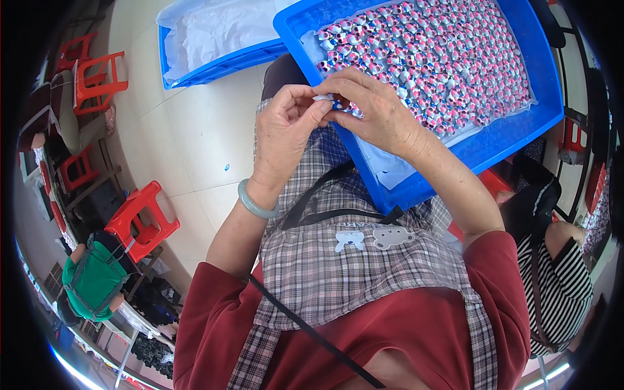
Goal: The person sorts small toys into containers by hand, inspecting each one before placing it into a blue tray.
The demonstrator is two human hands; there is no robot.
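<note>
A small white-and-blue piece is pinched between both my hands, just past the near left rim of a blue tray. My left hand, with a pale bangle above the wrist, holds it between thumb and fingertips. From the other side my right hand closes thumb and fingers on it; my fingertips hide much of its shape. Packed rows of small pink, white and blue figures stand on white lining inside the tray. The tray's near side rests by my lap, over my checked apron.
A second blue tray lined with white sheet lies beyond my left hand. Red stools stand at the left. A person in green sits at the left, another in stripes at the right. A small blue scrap lies on the tiled floor.
</note>
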